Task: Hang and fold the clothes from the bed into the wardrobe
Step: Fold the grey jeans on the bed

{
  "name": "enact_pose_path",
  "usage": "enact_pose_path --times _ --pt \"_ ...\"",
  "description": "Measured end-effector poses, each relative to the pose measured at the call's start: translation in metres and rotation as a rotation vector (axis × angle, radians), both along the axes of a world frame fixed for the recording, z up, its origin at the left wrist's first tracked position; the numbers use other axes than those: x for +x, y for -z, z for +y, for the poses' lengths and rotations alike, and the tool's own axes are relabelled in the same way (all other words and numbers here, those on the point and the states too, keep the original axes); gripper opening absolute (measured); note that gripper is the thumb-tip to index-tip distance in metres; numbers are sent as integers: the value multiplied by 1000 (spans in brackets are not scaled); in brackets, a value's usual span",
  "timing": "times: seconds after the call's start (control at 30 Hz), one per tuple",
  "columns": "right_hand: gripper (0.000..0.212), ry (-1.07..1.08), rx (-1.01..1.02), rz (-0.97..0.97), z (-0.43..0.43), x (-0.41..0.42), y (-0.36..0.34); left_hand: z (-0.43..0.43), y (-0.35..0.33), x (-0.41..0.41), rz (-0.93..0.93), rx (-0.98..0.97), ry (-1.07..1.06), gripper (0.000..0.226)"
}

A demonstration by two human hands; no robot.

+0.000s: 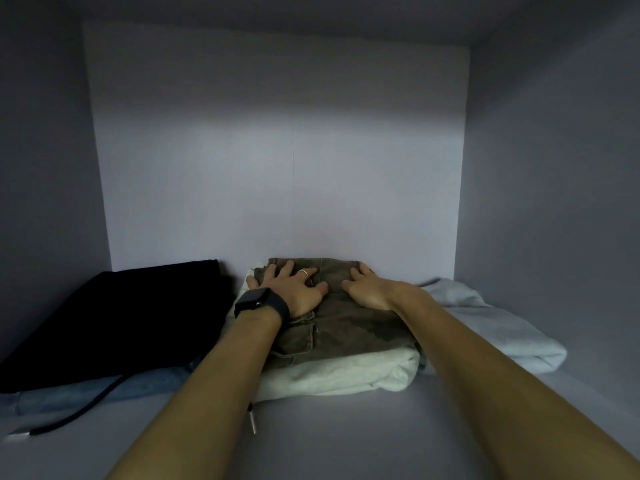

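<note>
Folded olive-brown trousers (pixel 349 320) lie on top of a folded white garment (pixel 346 375) on the wardrobe shelf (pixel 346 441). My left hand (pixel 294 289), with a ring and a dark watch on the wrist, presses flat on the trousers' left half, fingers spread toward the back wall. My right hand (pixel 367 289) lies flat on the right half beside it. Both palms face down and neither hand grips the cloth.
A folded black garment (pixel 114 317) with a drawstring sits on blue denim (pixel 138 389) at the left. A pale blue-grey garment (pixel 491 327) lies at the right. White walls enclose the shelf on three sides; bare shelf runs along the front.
</note>
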State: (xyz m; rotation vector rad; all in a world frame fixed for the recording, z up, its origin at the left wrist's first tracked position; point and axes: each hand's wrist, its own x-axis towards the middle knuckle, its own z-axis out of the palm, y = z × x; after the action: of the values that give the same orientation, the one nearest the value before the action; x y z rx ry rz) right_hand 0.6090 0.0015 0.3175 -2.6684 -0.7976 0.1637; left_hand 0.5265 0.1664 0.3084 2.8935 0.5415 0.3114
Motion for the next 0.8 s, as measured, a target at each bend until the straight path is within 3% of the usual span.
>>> enact_pose_path --times 0.13,0.23,0.33,0.47,0.8 --pt "69 -5 -58 65 6 5 1 9 4 10 65 -57 68 94" --pt "68 15 8 44 8 -1 -1 7 4 11 48 -87 46 89" --pt "57 60 109 -103 -2 -25 -11 1 -2 -4 -46 -117 94 68" --pt "39 101 443 -321 -31 -64 -25 -5 -18 -47 -342 -93 119 46" --pt "34 -90 579 -615 -82 -220 30 -39 28 -215 -420 40 121 46"
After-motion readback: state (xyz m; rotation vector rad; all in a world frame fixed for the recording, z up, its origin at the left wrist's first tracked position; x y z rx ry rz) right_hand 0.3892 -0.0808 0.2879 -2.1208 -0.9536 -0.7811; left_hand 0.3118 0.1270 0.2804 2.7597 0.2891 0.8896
